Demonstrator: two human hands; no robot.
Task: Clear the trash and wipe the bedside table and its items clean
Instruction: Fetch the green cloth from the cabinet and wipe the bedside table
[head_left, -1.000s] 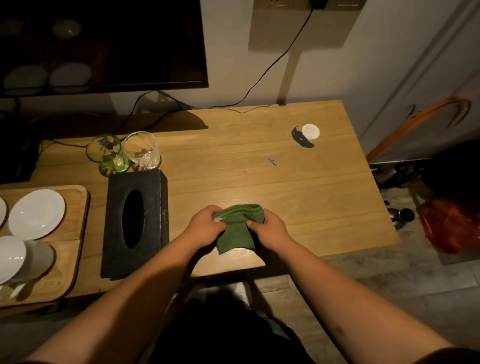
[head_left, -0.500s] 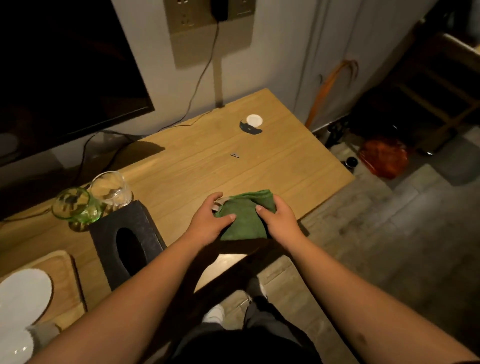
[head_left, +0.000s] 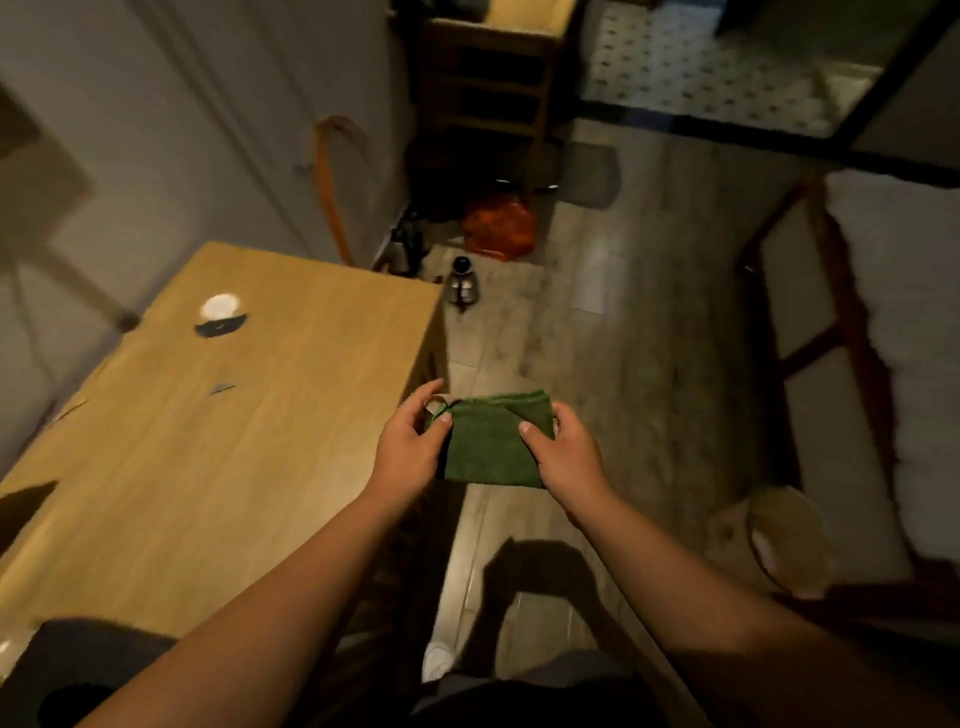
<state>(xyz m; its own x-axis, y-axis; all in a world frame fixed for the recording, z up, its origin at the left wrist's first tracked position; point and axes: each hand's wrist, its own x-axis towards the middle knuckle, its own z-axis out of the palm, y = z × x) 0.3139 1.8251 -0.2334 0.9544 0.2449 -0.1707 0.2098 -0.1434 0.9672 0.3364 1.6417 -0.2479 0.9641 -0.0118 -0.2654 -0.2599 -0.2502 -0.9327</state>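
Note:
A folded green cloth (head_left: 491, 444) hangs over the floor just past the right edge of the wooden table (head_left: 218, 467). My left hand (head_left: 410, 447) pinches its left side, with a pale scrap tucked against the fingers. My right hand (head_left: 561, 452) grips its right side. On the tabletop lie a white round piece beside a black scrap (head_left: 221, 316) and a small grey scrap (head_left: 222, 387). The corner of the black tissue box (head_left: 67, 670) shows at the bottom left.
A round bin (head_left: 784, 540) stands on the floor at the right, beside a bed with white bedding (head_left: 904, 332). A small kettle (head_left: 462, 283), an orange bag (head_left: 498, 223) and a wooden shelf (head_left: 493, 78) stand further off. An orange curved handle (head_left: 327, 192) leans on the wall.
My view has swung right, away from the glasses and plates. Both hands have carried the green cloth off the table to a spot over the floor.

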